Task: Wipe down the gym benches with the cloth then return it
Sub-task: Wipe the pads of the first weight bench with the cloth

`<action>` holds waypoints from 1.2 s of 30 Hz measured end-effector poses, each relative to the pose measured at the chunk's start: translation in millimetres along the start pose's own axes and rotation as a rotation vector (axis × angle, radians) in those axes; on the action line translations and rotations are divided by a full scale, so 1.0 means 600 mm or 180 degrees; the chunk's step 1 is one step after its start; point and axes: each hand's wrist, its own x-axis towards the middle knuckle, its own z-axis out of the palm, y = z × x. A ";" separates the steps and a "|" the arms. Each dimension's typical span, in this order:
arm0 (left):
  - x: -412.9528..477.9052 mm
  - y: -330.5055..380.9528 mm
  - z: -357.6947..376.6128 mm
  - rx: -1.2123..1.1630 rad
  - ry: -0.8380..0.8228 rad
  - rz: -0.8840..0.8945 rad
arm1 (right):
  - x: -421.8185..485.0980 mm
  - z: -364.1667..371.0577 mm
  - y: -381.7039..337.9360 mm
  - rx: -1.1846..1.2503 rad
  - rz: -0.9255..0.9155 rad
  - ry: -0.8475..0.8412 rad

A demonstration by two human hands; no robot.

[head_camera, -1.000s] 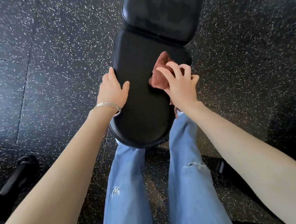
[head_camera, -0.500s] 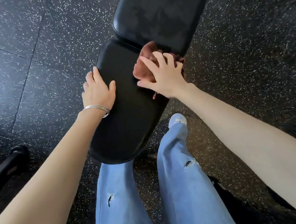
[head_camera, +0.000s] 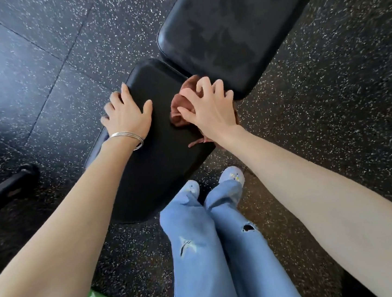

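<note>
Mid-wipe on the gym bench point(head_camera: 167, 161): cloth at the head of the seat pad, centre of the frame.
The right grip point(head_camera: 210, 109) has its fingers spread and curled down into the bunched reddish-brown cloth point(head_camera: 176, 106), clamping it against the seat pad point(head_camera: 159, 132) just beside the gap to the back pad point(head_camera: 226, 31). The left grip point(head_camera: 126, 114) lies flat and apart on the pad's left edge, bracing and holding nothing. The wiping step looks under way. The next move probably calls for dragging the cloth across the rest of the seat, or carrying it over the gap onto the back pad in the upper right.
</note>
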 end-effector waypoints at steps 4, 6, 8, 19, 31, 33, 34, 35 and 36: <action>0.004 0.011 0.002 -0.0053 0.0027 -0.0116 | -0.002 0.001 0.000 -0.0101 -0.0145 0.0078; 0.007 0.016 0.003 -0.0051 0.0031 -0.0093 | -0.023 0.001 0.003 -0.0224 -0.0428 0.0241; 0.012 0.023 0.002 -0.0053 0.0042 -0.0037 | -0.048 0.000 0.014 -0.0308 -0.0868 0.0472; 0.074 0.080 -0.017 0.0028 -0.0104 0.0422 | 0.154 -0.071 0.140 -0.1104 -0.1133 0.1014; 0.123 0.081 -0.019 -0.0351 -0.0355 0.0320 | 0.311 -0.041 0.013 -0.0876 -0.1333 0.0295; 0.126 0.081 -0.015 -0.0340 -0.0341 0.0290 | 0.331 -0.043 0.006 -0.0851 -0.1289 0.0092; 0.128 0.080 -0.014 -0.0369 -0.0332 0.0277 | 0.327 -0.042 0.009 -0.0837 -0.1281 0.0104; 0.129 0.078 -0.013 -0.0422 -0.0320 0.0268 | 0.315 -0.041 0.017 -0.0826 -0.1311 0.0190; 0.129 0.075 -0.012 -0.0470 -0.0310 0.0266 | 0.296 -0.040 0.029 -0.0800 -0.1378 0.0317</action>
